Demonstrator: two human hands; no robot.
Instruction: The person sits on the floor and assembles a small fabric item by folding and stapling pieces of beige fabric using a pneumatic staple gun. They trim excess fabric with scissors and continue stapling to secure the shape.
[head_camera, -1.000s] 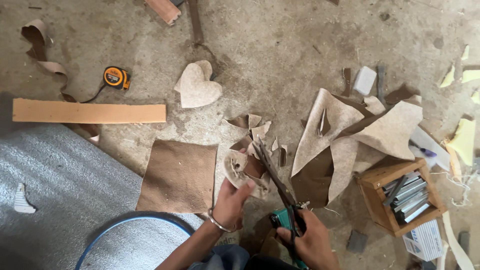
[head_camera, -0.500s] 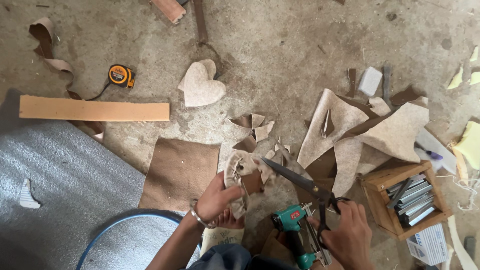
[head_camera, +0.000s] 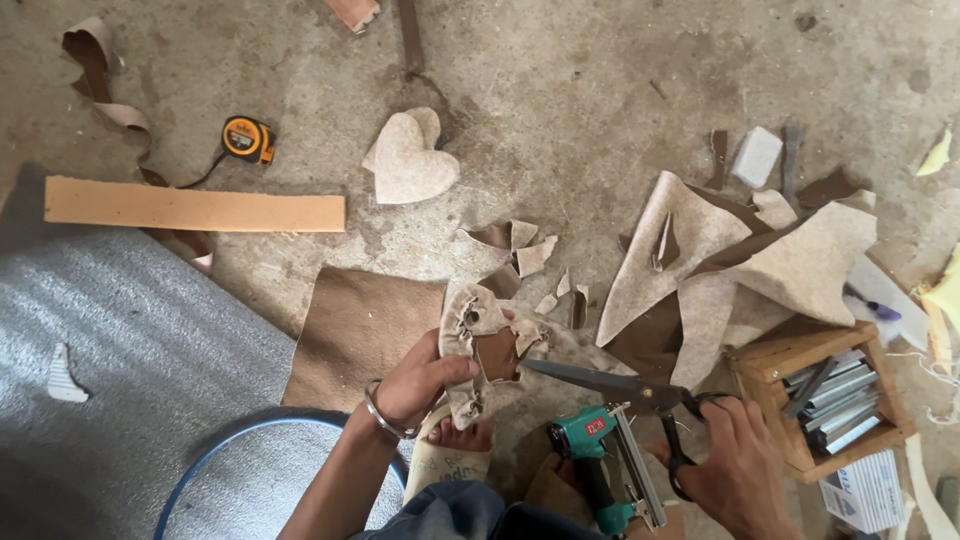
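Observation:
My left hand (head_camera: 425, 380), with a metal bangle on the wrist, grips a small crumpled piece of beige and brown leather (head_camera: 480, 335) just above the floor. My right hand (head_camera: 730, 465) holds black-handled scissors (head_camera: 610, 385) by the loops, blades pointing left with their tips touching the leather piece. A teal staple gun (head_camera: 600, 455) lies between my hands near my foot. A brown rectangular leather sheet (head_camera: 360, 335) lies flat beside my left hand.
A heart-shaped beige cutout (head_camera: 410, 160), an orange tape measure (head_camera: 247, 138), a long wooden strip (head_camera: 195, 210), large leather offcuts (head_camera: 740, 265), small scraps (head_camera: 530, 255) and a wooden box of staples (head_camera: 820, 395) lie on the concrete floor. A grey mat (head_camera: 110, 370) covers the lower left.
My right hand has swung the scissors from pointing up-left to lying nearly level, tips at the leather piece. My left hand lifted and turned the piece. The staple gun came into fuller view.

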